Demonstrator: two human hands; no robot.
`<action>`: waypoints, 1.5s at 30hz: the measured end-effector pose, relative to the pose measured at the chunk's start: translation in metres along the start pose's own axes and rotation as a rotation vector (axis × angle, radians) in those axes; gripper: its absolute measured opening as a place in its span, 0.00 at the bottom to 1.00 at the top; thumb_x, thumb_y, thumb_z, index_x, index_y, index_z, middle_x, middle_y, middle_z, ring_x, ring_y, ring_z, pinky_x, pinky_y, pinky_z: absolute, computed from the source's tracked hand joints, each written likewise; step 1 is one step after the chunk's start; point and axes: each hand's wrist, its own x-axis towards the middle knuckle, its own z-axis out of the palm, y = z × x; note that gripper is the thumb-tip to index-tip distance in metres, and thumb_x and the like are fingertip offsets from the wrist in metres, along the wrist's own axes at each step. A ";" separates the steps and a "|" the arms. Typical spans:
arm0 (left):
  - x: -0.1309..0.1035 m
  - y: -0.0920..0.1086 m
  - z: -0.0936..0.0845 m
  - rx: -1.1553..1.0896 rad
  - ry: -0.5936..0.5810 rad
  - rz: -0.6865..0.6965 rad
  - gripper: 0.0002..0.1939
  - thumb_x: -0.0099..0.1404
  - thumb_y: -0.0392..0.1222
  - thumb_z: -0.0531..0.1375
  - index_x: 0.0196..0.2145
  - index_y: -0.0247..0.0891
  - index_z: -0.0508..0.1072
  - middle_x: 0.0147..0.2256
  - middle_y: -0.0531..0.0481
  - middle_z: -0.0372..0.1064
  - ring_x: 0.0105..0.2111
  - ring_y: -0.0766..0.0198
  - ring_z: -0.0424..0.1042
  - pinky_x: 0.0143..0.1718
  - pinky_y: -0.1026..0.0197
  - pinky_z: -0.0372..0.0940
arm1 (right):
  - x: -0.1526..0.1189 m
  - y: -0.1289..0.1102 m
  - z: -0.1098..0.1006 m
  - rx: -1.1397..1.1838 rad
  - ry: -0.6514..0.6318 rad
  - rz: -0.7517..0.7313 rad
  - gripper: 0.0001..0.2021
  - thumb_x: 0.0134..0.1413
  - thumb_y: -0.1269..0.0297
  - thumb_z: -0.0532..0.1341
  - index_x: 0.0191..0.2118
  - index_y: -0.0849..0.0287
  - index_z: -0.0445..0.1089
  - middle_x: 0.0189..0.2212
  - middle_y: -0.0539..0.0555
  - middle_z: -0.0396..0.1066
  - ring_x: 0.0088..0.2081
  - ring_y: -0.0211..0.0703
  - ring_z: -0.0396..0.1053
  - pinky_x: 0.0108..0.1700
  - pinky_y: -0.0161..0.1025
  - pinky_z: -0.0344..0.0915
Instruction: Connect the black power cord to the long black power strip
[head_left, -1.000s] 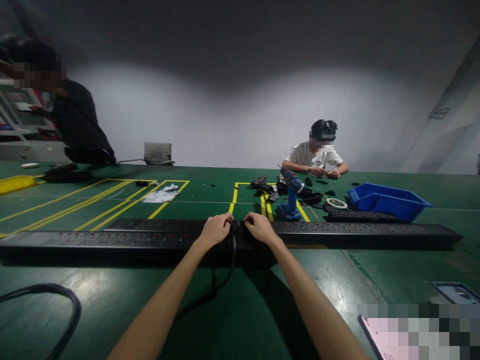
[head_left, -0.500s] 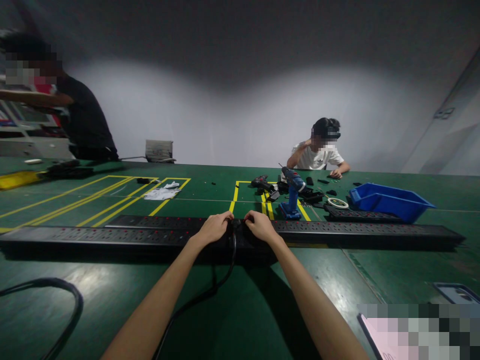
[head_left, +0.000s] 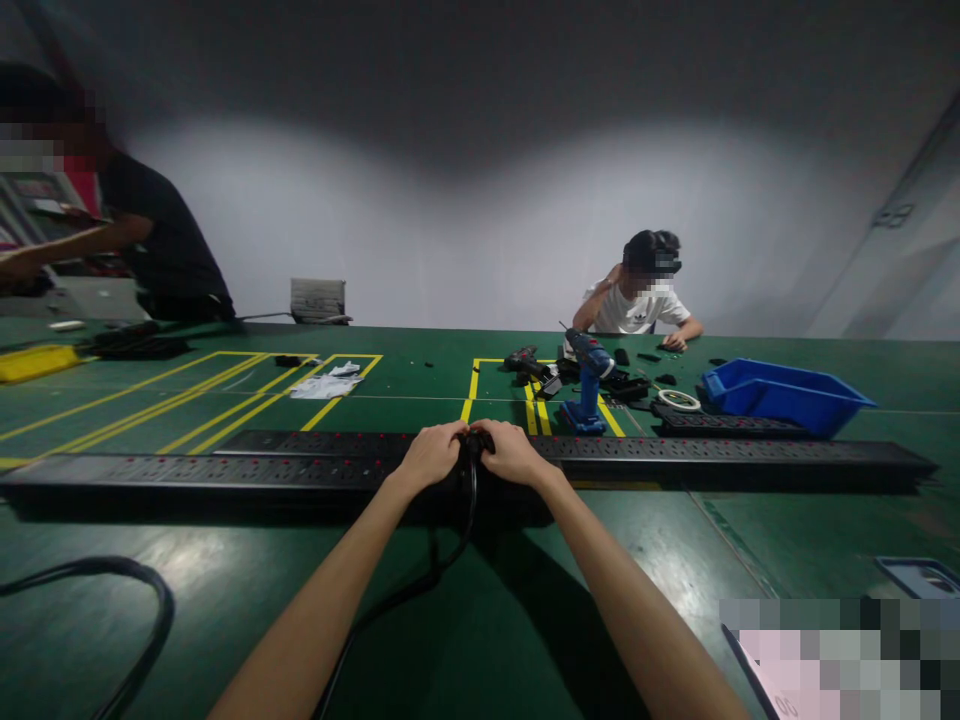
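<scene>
Two long black power strips with rows of sockets and small red marks lie across the table, the nearer power strip (head_left: 187, 478) to the left and the farther power strip (head_left: 720, 456) reaching right. At the middle, my left hand (head_left: 433, 455) and my right hand (head_left: 516, 453) are both closed around the black plug (head_left: 473, 441) of a power cable (head_left: 472, 500), one from each side. Fingers partly cover the plug, so whether it sits fully in a socket cannot be seen. The cable hangs over the near strip's edge and runs toward me.
Behind the strips stand a blue cordless drill (head_left: 588, 382), a blue bin (head_left: 787, 396) and scattered black parts. White papers (head_left: 327, 384) lie left of centre. A thick cable loop (head_left: 154, 590) is front left, a phone (head_left: 921, 577) front right. Two other people are across the table.
My right hand has shifted left, closer to my left hand, and its fingers now meet the plug. The person at the left has lowered an arm.
</scene>
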 end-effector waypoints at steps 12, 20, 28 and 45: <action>-0.001 0.001 0.001 0.064 -0.009 -0.043 0.17 0.67 0.38 0.49 0.47 0.44 0.73 0.43 0.46 0.76 0.44 0.55 0.73 0.46 0.59 0.61 | -0.003 -0.003 -0.007 0.080 -0.003 -0.026 0.21 0.47 0.65 0.65 0.51 0.53 0.70 0.46 0.53 0.73 0.48 0.48 0.68 0.50 0.40 0.60; 0.000 -0.001 0.003 0.045 -0.006 -0.037 0.18 0.67 0.37 0.49 0.48 0.43 0.73 0.44 0.46 0.75 0.45 0.55 0.73 0.49 0.58 0.61 | -0.005 -0.009 -0.006 -0.178 -0.047 -0.115 0.16 0.57 0.64 0.60 0.51 0.59 0.68 0.43 0.60 0.73 0.46 0.51 0.67 0.50 0.42 0.56; 0.001 -0.002 0.003 0.018 -0.019 -0.038 0.18 0.66 0.36 0.49 0.49 0.43 0.73 0.45 0.47 0.75 0.46 0.56 0.72 0.50 0.59 0.61 | -0.006 -0.007 -0.004 -0.173 -0.047 -0.052 0.15 0.59 0.63 0.57 0.51 0.57 0.67 0.41 0.59 0.72 0.44 0.50 0.68 0.47 0.40 0.58; 0.000 -0.001 0.001 0.015 -0.020 -0.063 0.16 0.68 0.39 0.50 0.47 0.44 0.73 0.44 0.47 0.75 0.44 0.55 0.73 0.46 0.58 0.63 | 0.001 0.006 -0.005 0.406 -0.010 -0.007 0.17 0.55 0.52 0.61 0.45 0.57 0.73 0.44 0.54 0.74 0.46 0.44 0.70 0.48 0.37 0.62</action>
